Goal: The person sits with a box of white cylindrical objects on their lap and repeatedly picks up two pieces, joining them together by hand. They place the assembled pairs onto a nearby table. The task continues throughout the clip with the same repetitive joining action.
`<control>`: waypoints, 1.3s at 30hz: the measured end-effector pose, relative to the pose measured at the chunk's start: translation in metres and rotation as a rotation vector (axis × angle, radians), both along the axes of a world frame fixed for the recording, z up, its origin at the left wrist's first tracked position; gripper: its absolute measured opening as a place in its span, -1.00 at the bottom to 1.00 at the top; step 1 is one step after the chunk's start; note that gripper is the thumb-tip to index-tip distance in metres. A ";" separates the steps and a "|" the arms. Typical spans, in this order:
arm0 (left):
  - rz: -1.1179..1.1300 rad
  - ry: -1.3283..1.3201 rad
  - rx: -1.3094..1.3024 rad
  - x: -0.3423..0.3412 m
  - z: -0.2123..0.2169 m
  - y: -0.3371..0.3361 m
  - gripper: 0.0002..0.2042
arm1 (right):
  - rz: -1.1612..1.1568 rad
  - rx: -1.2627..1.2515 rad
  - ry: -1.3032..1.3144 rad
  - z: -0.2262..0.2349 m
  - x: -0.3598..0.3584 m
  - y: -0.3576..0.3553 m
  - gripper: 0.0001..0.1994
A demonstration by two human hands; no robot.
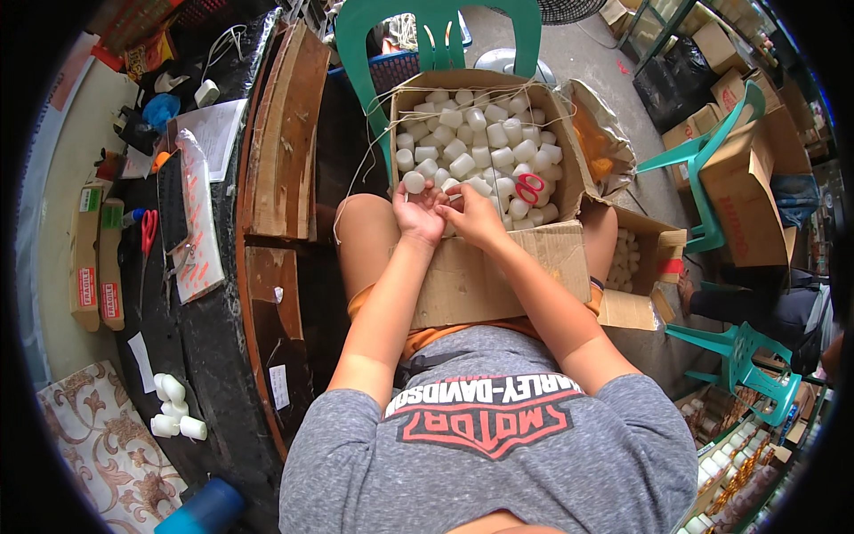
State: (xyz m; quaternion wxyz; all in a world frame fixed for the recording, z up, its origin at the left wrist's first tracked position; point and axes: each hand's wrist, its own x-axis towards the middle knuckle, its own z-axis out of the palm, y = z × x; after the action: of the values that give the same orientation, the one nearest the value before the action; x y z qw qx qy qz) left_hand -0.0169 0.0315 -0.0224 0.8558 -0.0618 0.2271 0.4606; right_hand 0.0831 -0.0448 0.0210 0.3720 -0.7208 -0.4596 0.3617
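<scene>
A cardboard box (511,258) rests between my knees, filled with short white rounded cylinders (463,165). Over its near edge, my left hand (420,216) is turned palm up, its curled fingers holding a white cylinder (414,182). My right hand (473,216) meets it from the right, thumb and fingers pinched together by the left fingertips. What the right fingers pinch is too small to make out. Red-handled scissors (529,187) lie on the cylinders, right of my hands. Thin pale cord (367,160) trails along the box's left side.
A green plastic chair (351,40) stands behind the box. To the left, a black-topped table (205,356) carries papers, another pair of red scissors (149,231) and several white cylinders (171,406). Another open carton (645,240) sits at right, near green chairs (738,356) and a person's leg (747,307).
</scene>
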 end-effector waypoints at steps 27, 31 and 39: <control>-0.101 0.163 0.406 0.017 0.018 -0.018 -0.70 | -0.270 0.444 -0.132 0.000 0.007 -0.013 -0.85; -0.158 0.227 0.383 0.017 0.013 -0.016 -0.68 | -0.228 0.506 -0.216 -0.003 0.007 -0.013 -0.86; -0.269 0.215 0.420 0.016 0.008 -0.014 -0.65 | -0.247 0.430 -0.184 -0.001 0.006 -0.012 -0.86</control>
State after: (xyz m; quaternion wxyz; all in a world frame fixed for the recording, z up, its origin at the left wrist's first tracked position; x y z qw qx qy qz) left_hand -0.0013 0.0174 -0.0145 0.8744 0.1972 0.2223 0.3835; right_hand 0.0894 -0.0573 0.0201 0.5145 -0.7056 -0.4665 0.1406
